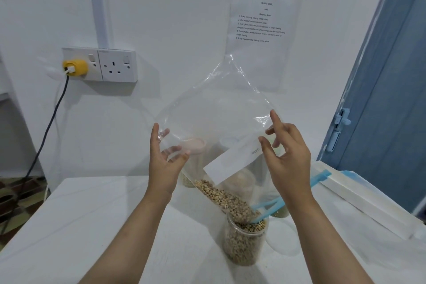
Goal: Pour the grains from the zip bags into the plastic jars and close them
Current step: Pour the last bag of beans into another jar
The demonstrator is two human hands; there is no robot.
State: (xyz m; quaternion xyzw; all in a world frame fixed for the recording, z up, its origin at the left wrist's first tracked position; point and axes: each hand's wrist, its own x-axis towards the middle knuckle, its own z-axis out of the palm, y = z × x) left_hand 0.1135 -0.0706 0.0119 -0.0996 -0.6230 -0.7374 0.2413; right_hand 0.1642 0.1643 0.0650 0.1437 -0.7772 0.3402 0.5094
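1. Above the worktop (pixel 115 226), near its right edge, a clear bag (pixel 219 122) hangs tilted, its mouth in a jar (pixel 245 241).
2. Grains (pixel 227 198) run into the jar.
3. Left hand (pixel 164 163) and right hand (pixel 288 157) pinch the bag's upper edges with their fingers.

Both my forearms reach up and forward, bare, wrists cocked back. My left hand (pixel 164 157) pinches with thumb and curled fingers at its side, palm turned inward. My right hand (pixel 285 150) is raised a little higher, fingers spread and bent, thumb and fingertips pinching too.
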